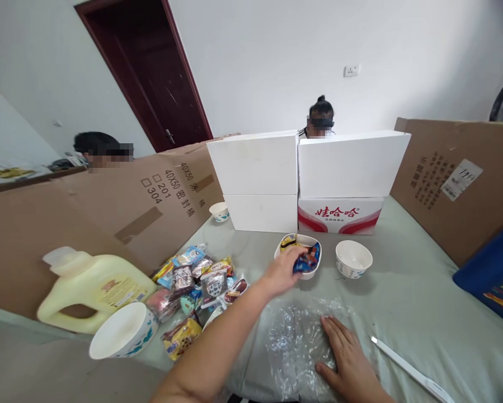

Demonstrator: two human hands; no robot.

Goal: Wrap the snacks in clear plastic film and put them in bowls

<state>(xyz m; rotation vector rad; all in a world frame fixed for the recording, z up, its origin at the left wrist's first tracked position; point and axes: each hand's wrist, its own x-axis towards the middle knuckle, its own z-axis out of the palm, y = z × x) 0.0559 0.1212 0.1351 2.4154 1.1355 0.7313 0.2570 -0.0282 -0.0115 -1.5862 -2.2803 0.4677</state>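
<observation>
My left hand [283, 273] reaches over the near-left rim of a white bowl [277, 254]. Its fingers are bent against a blue snack packet [310, 259] inside, and the fingertips are partly hidden. Behind them, a yellow packet [288, 240] lies in the same bowl. On the table, my right hand [348, 358] rests flat with its fingers stretched out, pressing on a crumpled clear plastic bag [293, 336]. Right of the snack bowl stands a second white bowl [354, 259] with a patterned side.
Assorted wrapped snacks [201, 280] are heaped at left, beside a pale-yellow jug [100, 288] and a larger bowl [125, 330]. White boxes [259, 168] stand stacked behind. A white utility knife [410, 369] and blue bottle [492, 274] lie right. Two people sit beyond cardboard panels [87, 207].
</observation>
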